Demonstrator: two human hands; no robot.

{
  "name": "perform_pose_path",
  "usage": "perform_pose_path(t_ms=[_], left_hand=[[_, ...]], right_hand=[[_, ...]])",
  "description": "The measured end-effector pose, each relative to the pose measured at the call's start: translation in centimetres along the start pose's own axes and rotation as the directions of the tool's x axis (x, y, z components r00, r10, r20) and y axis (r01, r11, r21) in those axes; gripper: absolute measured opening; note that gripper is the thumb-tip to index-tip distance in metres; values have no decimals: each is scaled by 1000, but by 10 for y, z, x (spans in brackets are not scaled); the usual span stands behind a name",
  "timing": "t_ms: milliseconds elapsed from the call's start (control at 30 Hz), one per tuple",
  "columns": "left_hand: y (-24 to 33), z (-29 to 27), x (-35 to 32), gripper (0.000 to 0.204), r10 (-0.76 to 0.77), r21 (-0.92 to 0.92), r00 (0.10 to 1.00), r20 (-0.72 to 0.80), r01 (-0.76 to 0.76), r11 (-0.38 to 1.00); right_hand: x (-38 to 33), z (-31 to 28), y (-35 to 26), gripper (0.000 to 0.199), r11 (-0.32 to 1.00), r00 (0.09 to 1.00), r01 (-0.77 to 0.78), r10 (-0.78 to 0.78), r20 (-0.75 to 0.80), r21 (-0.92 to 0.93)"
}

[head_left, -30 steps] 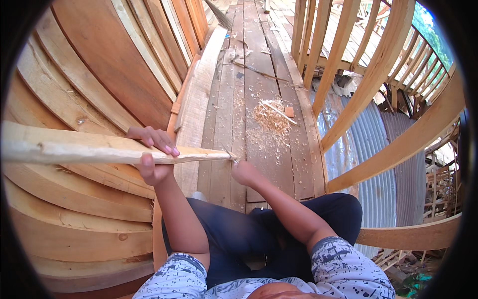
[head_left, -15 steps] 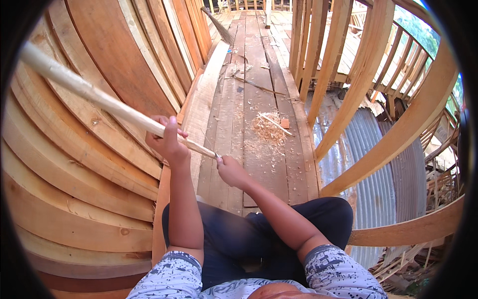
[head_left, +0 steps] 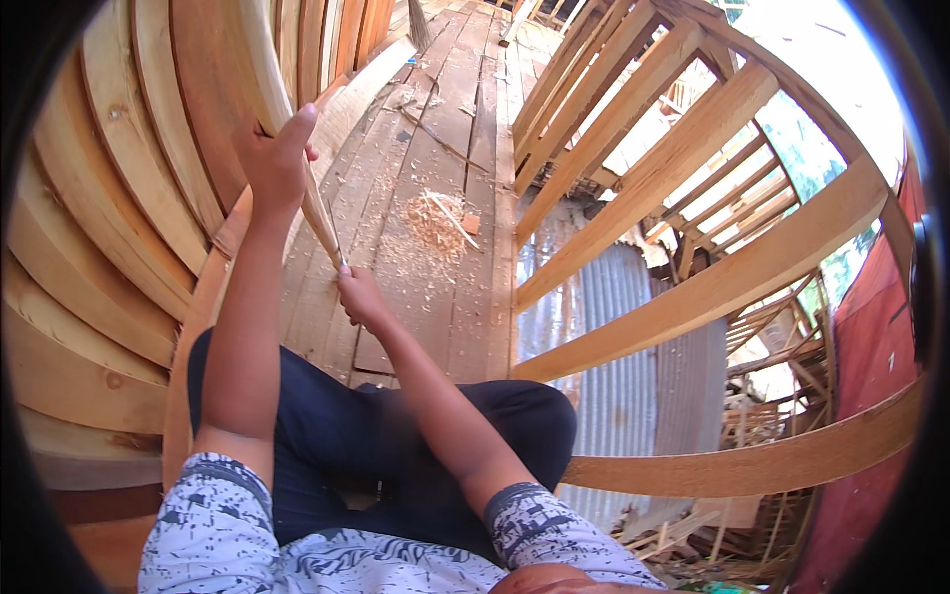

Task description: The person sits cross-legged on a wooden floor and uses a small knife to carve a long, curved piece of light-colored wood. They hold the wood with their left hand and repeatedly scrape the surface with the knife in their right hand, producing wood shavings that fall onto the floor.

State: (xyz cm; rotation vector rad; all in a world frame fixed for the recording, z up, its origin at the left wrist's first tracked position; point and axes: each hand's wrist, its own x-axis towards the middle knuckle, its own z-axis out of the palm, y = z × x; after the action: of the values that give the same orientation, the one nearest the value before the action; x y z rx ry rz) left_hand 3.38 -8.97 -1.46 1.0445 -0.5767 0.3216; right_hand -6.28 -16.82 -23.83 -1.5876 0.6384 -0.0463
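My left hand [head_left: 274,163] is wrapped round a long pale wooden pole [head_left: 260,74], its thumb lying along the wood. From the upper left the pole slants down toward me and narrows at its near end. Closed at that end is my right hand [head_left: 363,299]. A thin-bladed knife [head_left: 333,234] appears to stick out of it along the pole; its handle is hidden in the fingers. Beyond my right hand, a heap of wood shavings [head_left: 435,224] lies on the plank floor [head_left: 396,287], with a small orange-brown block [head_left: 471,225] beside it.
Wooden boards [head_left: 129,178] line the left side. A wooden railing [head_left: 653,178] runs along the right, with corrugated metal sheets [head_left: 614,317] below it. A broom [head_left: 418,28] leans at the far left. A thin stick [head_left: 440,142] lies on the floor. Red fabric [head_left: 876,337] hangs far right.
The view has turned right, so the scene sits further left. The pole now slants more steeply in the picture. Both hands keep their holds, the right still at the pole's near end.
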Motion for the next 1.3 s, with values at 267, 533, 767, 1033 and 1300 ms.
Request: perform_pose_path(t_ms=[267,533,767,1033,1300], left_hand=[[3,-9,-8,25,20,57,999,29,-22,998],[27,-33,-20,19,-3,-110,1000,-1,2,994],[13,-30,-12,18,-11,-192,1000,1,10,981],[-8,-55,1,16,-99,-235,994,-50,85,968],[-5,-47,-5,13,-88,-146,993,-79,76,986]], right_hand=[[-19,0,-23,32,982,984,-171,167,59,77],[-23,1,-51,40,990,989,-143,142,50,14],[6,-29,-29,44,996,996,-86,86,2,1],[-4,-2,-49,47,891,964,171,-240,-115,-421],[-4,3,-46,49,912,953,205,-269,-140,-354]])
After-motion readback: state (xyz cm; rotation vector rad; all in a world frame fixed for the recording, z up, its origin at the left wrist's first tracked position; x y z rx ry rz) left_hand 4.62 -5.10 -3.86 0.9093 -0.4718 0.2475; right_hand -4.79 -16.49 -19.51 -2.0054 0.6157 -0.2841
